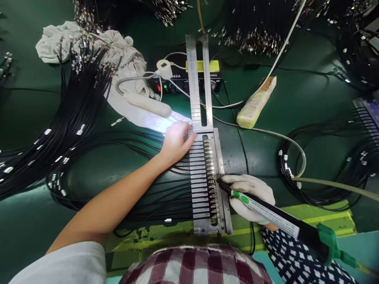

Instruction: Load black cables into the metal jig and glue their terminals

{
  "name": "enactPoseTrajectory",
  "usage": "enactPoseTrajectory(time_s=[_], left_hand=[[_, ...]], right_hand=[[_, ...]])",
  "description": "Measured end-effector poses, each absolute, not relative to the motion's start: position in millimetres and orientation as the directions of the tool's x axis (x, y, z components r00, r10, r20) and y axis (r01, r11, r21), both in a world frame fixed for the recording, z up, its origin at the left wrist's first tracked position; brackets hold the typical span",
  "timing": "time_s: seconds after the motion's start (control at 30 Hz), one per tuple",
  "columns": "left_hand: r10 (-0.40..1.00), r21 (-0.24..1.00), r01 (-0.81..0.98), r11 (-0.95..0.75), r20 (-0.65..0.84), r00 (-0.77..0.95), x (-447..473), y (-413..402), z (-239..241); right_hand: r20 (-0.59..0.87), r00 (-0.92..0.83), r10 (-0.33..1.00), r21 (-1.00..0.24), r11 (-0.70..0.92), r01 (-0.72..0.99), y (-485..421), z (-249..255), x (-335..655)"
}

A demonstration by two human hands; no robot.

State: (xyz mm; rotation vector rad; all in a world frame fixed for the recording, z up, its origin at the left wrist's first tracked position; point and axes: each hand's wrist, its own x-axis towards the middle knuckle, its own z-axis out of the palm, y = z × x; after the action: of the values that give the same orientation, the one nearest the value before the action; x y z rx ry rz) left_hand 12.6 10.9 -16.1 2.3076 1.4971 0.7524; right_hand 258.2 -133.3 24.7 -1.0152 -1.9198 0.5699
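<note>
My bare left hand (177, 142) rests at the upper left edge of a slotted metal fixture (199, 182), thumb and forefinger apart and touching it; its other fingers are partly hidden. Black wires (174, 197) lie side by side in the slots, their small metal terminals (212, 189) in a row along the right side. My gloved right hand (254, 195) is closed round a black glue dispensing syringe (272, 213) with a green cap and hose. Its tip is beside the terminals, near the middle of the row; whether it touches them I cannot tell.
Behind the fixture stands a black controller box (174, 83), with an empty slotted metal frame (194, 83) in front. A lit lamp (148, 104) hangs over white cloth. Wire bundles (79, 90) lie left; coiled wires (291, 169) and a taped block (256, 104) lie right.
</note>
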Motion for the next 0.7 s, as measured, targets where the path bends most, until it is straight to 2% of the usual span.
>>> enactPoseTrajectory(time_s=[0.7], left_hand=[[0.911,0.515,0.753,-0.411,0.253,0.324,12.7,10.6,-15.1]], right_hand=[[0.485,-0.294,0.824,-0.710,0.567,0.417,-136.9,24.5,259.8]])
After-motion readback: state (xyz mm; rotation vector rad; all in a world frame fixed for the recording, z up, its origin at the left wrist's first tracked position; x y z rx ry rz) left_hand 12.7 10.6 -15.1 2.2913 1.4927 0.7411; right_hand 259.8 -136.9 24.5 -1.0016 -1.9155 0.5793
